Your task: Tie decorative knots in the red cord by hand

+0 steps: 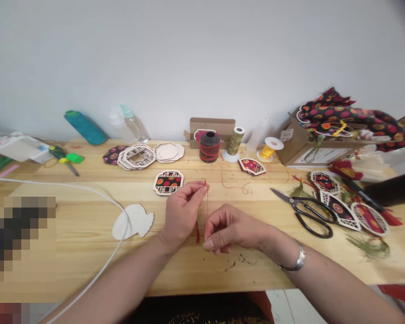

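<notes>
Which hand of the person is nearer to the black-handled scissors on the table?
The right hand. It is to the left of the black-handled scissors, not touching them; the left hand is farther left, beyond the right hand.

Left forearm (135, 265), one, bare: is slanting in from lower left. Left hand (182, 211), one: is pinching, thumb (201, 194) pressing against fingers (191, 186). Right forearm (340, 283), one, bare: is slanting in from lower right. Right hand (234, 227), one: is sitting nearer the torso, its fingers curling inward.
</notes>
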Demonstrator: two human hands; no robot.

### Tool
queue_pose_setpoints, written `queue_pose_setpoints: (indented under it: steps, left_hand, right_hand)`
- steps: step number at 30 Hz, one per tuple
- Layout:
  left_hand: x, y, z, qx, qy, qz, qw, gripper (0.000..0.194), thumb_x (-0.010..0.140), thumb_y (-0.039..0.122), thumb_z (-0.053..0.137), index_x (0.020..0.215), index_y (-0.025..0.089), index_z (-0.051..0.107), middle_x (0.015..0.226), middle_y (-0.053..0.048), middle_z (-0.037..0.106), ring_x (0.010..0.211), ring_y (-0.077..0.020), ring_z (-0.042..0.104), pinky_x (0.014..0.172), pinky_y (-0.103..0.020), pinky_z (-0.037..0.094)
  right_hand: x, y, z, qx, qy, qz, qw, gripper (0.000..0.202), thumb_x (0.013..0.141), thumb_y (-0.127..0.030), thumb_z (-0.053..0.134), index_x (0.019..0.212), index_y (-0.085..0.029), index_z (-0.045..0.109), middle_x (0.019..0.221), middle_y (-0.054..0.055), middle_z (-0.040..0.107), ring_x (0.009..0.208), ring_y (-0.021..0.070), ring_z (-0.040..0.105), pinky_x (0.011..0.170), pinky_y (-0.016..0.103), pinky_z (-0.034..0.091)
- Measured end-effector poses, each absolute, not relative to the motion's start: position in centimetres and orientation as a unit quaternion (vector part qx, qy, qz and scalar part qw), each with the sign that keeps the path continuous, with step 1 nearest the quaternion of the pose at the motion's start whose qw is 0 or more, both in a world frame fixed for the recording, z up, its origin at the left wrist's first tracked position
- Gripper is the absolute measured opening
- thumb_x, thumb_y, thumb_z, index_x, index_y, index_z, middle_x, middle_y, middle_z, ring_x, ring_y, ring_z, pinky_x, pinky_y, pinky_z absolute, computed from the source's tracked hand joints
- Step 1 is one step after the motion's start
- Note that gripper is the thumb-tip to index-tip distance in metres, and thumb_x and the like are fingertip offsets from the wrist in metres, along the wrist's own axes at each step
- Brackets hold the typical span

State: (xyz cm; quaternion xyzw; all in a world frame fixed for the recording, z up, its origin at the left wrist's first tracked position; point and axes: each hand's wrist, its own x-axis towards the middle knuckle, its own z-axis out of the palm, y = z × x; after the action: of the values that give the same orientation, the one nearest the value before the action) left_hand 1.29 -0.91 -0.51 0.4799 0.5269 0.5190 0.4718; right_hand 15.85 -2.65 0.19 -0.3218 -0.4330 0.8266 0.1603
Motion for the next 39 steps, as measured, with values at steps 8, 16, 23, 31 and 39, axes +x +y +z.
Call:
queue_pose_setpoints:
  steps: [8,16,23,31,39]
  left_hand:
    - [1.4,-0.9,-0.9,0.48,0.517,0.526,0.474,0.01,0.073,0.027,0.068,0.074,0.017,0.07,0.093,-0.005,0.071,0.093,-0.0179,0.063,0.085,-0.029,0.047]
    - [1.4,-0.9,-1.3,0.48,0.5,0.532,0.486,0.01,0.074,0.027,0.069,0.074,0.018,0.07,0.093,-0.005,0.07,0.091,-0.0179,0.063,0.084,-0.03,0.047]
    - [1.4,-1.0,-1.5,0.479,0.485,0.529,0.505,0.012,0.075,0.03,0.068,0.075,0.018,0.071,0.093,-0.005,0.071,0.092,-0.018,0.064,0.086,-0.03,0.047]
    - [1.7,-1.5,-0.5,0.55,0.479,0.449,0.516,0.012,0.075,0.029,0.066,0.077,0.019,0.074,0.086,-0.005,0.074,0.08,-0.0184,0.066,0.076,-0.03,0.052]
    - [1.7,-1.8,-0.6,0.57,0.456,0.425,0.535,0.016,0.077,0.029,0.065,0.085,0.021,0.076,0.084,-0.004,0.075,0.079,-0.0187,0.068,0.077,-0.031,0.053]
  right_hand:
    - [16.2,-2.7,-0.2,-0.276,-0.49,0.823,0.079,0.018,0.065,-0.024,0.077,0.067,-0.012,0.063,0.053,-0.005,0.059,0.043,0.0026,0.048,0.042,0.015,0.036]
    - [16.3,-2.6,-0.2,-0.293,-0.57,0.767,0.021,0.018,0.07,-0.028,0.074,0.07,-0.013,0.063,0.056,-0.005,0.058,0.046,0.0041,0.05,0.045,0.016,0.041]
    - [18.6,-1.2,1.9,-0.322,-0.657,0.666,-0.145,0.027,0.073,-0.036,0.069,0.062,-0.012,0.063,0.049,-0.004,0.054,0.041,0.0059,0.048,0.039,0.017,0.037]
    - [19.4,0.9,1.1,-0.448,-0.567,0.565,0.397,0.02,0.07,-0.03,0.071,0.084,-0.016,0.068,0.073,0.0,0.065,0.062,0.0091,0.055,0.061,0.023,0.045]
    - [18.3,0.3,1.1,-0.428,-0.569,0.576,0.401,0.019,0.068,-0.03,0.073,0.064,-0.016,0.063,0.061,-0.001,0.061,0.059,0.0107,0.054,0.061,0.026,0.043]
